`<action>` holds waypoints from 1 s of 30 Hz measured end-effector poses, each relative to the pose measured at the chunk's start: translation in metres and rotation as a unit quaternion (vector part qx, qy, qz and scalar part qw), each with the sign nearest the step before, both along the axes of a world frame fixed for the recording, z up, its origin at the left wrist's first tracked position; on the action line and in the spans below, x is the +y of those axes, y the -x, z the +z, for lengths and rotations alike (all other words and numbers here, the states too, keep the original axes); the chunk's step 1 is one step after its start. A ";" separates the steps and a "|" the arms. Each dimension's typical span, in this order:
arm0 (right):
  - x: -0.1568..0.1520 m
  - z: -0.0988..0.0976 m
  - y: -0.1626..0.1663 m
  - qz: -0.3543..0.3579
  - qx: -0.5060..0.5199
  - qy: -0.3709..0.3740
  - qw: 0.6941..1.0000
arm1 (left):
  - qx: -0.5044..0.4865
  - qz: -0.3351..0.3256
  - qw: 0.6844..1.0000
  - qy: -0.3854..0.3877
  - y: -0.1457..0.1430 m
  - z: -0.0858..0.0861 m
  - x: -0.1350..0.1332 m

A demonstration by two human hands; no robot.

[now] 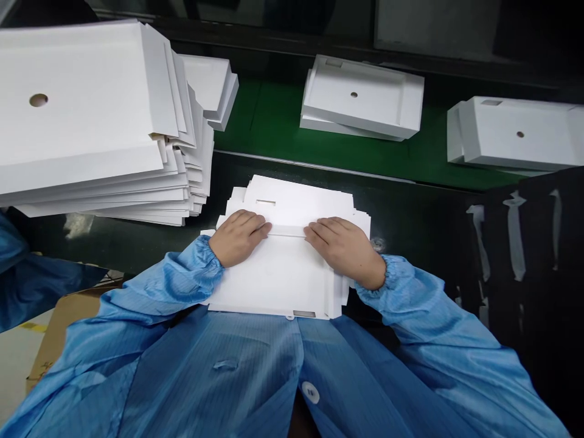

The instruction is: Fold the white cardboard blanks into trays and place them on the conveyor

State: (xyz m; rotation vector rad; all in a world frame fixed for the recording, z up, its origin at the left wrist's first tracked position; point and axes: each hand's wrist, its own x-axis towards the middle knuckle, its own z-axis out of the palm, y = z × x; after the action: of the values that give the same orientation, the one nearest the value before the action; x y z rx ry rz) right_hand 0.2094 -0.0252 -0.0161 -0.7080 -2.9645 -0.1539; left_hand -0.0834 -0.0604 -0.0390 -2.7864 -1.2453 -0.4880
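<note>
A white cardboard box blank [278,274] lies in front of my body, on top of other white sheets whose notched edges stick out. Across it, a long flap [298,204] with a small slot is bent along a crease. My left hand [239,237] grips the crease at its left part, fingers curled and pressed together. At the right part of the same crease, my right hand [344,246] holds the card with bent fingers. Both thumbs are mostly hidden. A dark cut-out shows at the near edge of the blank.
A tall stack of white card trays [86,109] rises at the left. Along the green strip [269,115] stand folded white boxes [365,94], more boxes [524,131] at the right and a partly hidden pair [207,85]. Another person's blue sleeve [41,286] and a brown carton [68,328] are lower left.
</note>
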 end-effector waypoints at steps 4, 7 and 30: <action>-0.004 0.001 -0.006 -0.018 -0.045 -0.004 0.999 | 0.060 0.007 0.997 -0.044 -0.003 0.006 -0.001; -0.007 0.002 -0.002 -0.007 -0.080 -0.018 0.997 | 0.097 0.002 0.994 -0.044 -0.009 0.009 -0.002; 0.013 0.033 -0.030 -0.029 -0.045 0.013 0.998 | 0.082 -0.047 0.982 -0.164 -0.007 0.022 0.007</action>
State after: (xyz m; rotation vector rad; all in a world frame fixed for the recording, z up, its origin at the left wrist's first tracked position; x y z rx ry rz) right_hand 0.2395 -0.0122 0.0167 -0.8125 -3.0382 -0.1560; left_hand -0.0769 -0.0529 -0.0175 -2.5524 -0.9097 -0.4154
